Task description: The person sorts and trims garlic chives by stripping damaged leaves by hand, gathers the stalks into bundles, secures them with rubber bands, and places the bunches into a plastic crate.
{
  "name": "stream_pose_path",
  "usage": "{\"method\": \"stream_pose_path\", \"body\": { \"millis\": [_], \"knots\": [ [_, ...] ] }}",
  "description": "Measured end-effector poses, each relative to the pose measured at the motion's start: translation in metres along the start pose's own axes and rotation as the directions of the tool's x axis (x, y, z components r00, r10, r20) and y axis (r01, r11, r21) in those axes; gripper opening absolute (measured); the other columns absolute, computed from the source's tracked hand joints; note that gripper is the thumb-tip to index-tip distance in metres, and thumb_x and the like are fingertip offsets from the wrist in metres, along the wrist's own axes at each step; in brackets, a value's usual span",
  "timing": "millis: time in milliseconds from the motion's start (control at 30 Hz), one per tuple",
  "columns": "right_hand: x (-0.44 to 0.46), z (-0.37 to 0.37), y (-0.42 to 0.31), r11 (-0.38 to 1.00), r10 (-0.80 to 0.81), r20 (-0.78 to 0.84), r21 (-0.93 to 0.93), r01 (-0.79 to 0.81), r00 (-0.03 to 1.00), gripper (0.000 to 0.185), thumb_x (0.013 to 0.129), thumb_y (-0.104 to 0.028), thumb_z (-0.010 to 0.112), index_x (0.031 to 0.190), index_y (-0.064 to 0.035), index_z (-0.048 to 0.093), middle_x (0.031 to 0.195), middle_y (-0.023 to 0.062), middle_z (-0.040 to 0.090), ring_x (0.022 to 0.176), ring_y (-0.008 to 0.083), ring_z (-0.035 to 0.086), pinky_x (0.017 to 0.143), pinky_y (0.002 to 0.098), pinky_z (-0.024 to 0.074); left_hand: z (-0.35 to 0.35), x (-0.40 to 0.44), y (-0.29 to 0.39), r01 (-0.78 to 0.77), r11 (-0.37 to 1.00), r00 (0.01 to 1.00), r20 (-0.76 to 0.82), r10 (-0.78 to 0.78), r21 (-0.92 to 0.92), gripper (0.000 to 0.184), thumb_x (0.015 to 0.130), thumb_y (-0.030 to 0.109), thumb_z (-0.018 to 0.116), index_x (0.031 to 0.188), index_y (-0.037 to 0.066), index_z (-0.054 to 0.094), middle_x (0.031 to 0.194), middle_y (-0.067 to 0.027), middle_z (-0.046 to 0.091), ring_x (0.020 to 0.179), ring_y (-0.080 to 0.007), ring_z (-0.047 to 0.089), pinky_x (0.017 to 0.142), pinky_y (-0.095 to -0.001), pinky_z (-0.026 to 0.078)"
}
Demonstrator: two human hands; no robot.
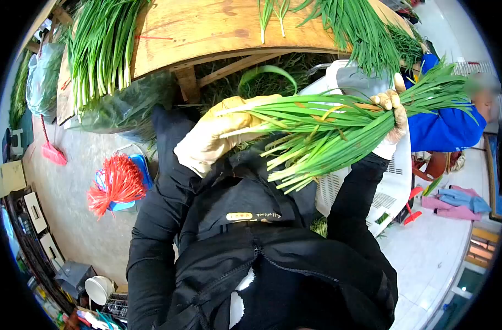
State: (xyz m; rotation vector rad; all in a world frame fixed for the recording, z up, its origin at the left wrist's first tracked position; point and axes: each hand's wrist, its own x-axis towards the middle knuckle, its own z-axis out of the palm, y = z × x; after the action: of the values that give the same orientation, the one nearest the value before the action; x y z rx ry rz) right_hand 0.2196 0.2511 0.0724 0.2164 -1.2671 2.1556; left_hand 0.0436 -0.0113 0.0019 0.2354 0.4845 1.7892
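Note:
A large bunch of long green stalks with pale ends stretches across the upper middle, with some yellowed leaves among them. My right hand, in a pale, soiled glove, is wrapped round the bunch near its leafy part. At the pale ends is my left hand, gloved too; a few stalks lie across its palm, and its fingers are hidden behind them.
Stalk piles lie on a wooden table ahead. A white plastic basket stands below my right hand. Red strands top a blue container at left. A co-worker's blue sleeve is at right. A pink brush rests far left.

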Motion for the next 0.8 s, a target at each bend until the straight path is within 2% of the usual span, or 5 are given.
{"method": "stream_pose_path", "body": {
  "millis": [100, 200, 533, 600, 800],
  "knots": [
    [0.005, 0.003, -0.004, 1.000, -0.020, 0.021, 0.005, 0.020, 1.000, 0.063, 0.080, -0.009, 0.058, 0.131, 0.0033, 0.024, 0.087, 0.0025, 0.051, 0.082, 0.0137, 0.051, 0.086, 0.0358, 0.0390, -0.018, -0.004, -0.004, -0.026, 0.999, 0.987, 0.157, 0.018, 0.043, 0.024, 0.073, 0.003, 0.063, 0.095, 0.001, 0.054, 0.087, -0.0094, 0.060, 0.085, -0.0186, 0.059, 0.081, -0.0275, 0.046],
    [0.008, -0.001, -0.011, 0.999, -0.012, 0.003, -0.044, 0.012, 1.000, 0.063, 0.079, -0.009, 0.058, 0.131, 0.0038, 0.023, 0.087, 0.0033, 0.051, 0.083, 0.0138, 0.051, 0.087, 0.0369, 0.0393, -0.007, -0.011, 0.001, 0.102, 0.990, 0.989, 0.097, -0.111, 0.101, 0.027, 0.073, 0.006, 0.066, 0.097, 0.002, 0.054, 0.092, -0.0102, 0.061, 0.088, -0.0199, 0.058, 0.084, -0.0308, 0.045],
    [0.008, 0.039, -0.017, 0.973, -0.001, 0.066, -0.231, 0.017, 0.998, 0.068, 0.080, -0.011, 0.060, 0.132, 0.0046, 0.020, 0.071, 0.0004, 0.044, 0.076, 0.0136, 0.046, 0.083, 0.0377, 0.0376, -0.012, 0.010, -0.022, -0.089, 0.996, 0.996, -0.033, 0.089, -0.005, 0.014, 0.079, 0.012, 0.061, 0.081, 0.009, 0.048, 0.091, -0.0086, 0.060, 0.087, -0.0177, 0.057, 0.079, -0.0321, 0.045],
    [0.009, 0.041, -0.022, 0.970, -0.009, 0.076, -0.241, 0.027, 0.997, 0.067, 0.080, -0.011, 0.059, 0.132, 0.0046, 0.020, 0.072, 0.0006, 0.044, 0.076, 0.0137, 0.046, 0.084, 0.0377, 0.0373, -0.018, 0.009, -0.023, -0.076, 0.961, 0.986, -0.126, 0.112, 0.264, 0.013, 0.078, 0.007, 0.061, 0.079, 0.008, 0.048, 0.086, -0.0093, 0.060, 0.081, -0.0168, 0.057, 0.076, -0.0292, 0.045],
    [0.009, 0.041, -0.048, 0.989, -0.061, 0.119, -0.124, 0.076, 0.991, 0.066, 0.079, -0.003, 0.055, 0.133, 0.0036, 0.019, 0.075, -0.0023, 0.039, 0.083, 0.0115, 0.046, 0.091, 0.0341, 0.0360, -0.126, 0.004, -0.035, -0.248, 0.940, 0.873, -0.367, 0.322, 0.236, 0.012, 0.079, 0.004, 0.057, 0.070, 0.006, 0.050, 0.083, -0.0118, 0.059, 0.068, -0.0146, 0.050, 0.065, -0.0244, 0.042]
  ]
}}
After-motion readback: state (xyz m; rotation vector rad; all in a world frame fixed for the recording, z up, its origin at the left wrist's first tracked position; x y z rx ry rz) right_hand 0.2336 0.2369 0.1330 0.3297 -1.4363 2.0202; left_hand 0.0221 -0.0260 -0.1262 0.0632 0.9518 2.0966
